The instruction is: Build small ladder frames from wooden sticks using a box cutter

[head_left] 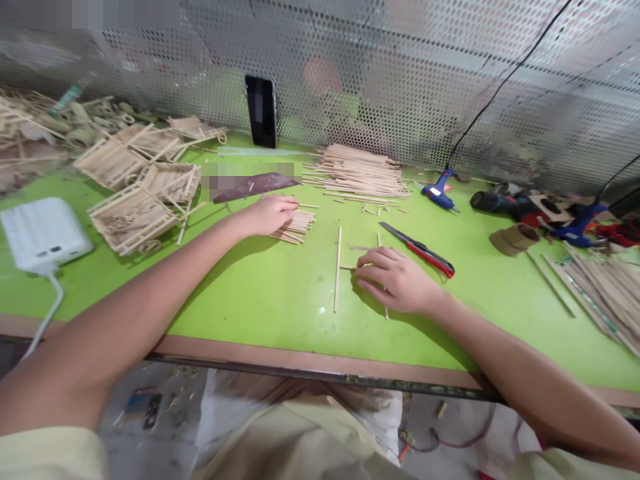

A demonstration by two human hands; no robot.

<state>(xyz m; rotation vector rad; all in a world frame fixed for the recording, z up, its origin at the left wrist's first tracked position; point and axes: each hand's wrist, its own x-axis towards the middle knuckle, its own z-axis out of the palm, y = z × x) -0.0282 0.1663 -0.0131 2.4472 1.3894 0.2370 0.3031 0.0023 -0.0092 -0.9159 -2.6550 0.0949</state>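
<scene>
My left hand (271, 215) rests over a small pile of short wooden sticks (303, 225), its fingers stretched across them. One more stick pokes out past the fingertips. Farther right, my right hand (395, 279) bends its fingers around the end of a short crosspiece stick (347, 268); the thumb is mostly hidden. This crosspiece meets a longer upright stick (337, 270) on its left. A second long stick (379, 239) runs partly under my right hand, roughly parallel to the first. A red and black utility knife (425, 255) lies just beyond that hand, its blade out.
Behind lies a big stack of sticks (363, 172). Small wooden carts (140, 213) crowd the left, near a white power bank (45, 233). A phone (261, 112) leans on the perforated metal panel (400, 80). Blue glue guns (440, 192) and a bamboo ring (513, 240) stand right.
</scene>
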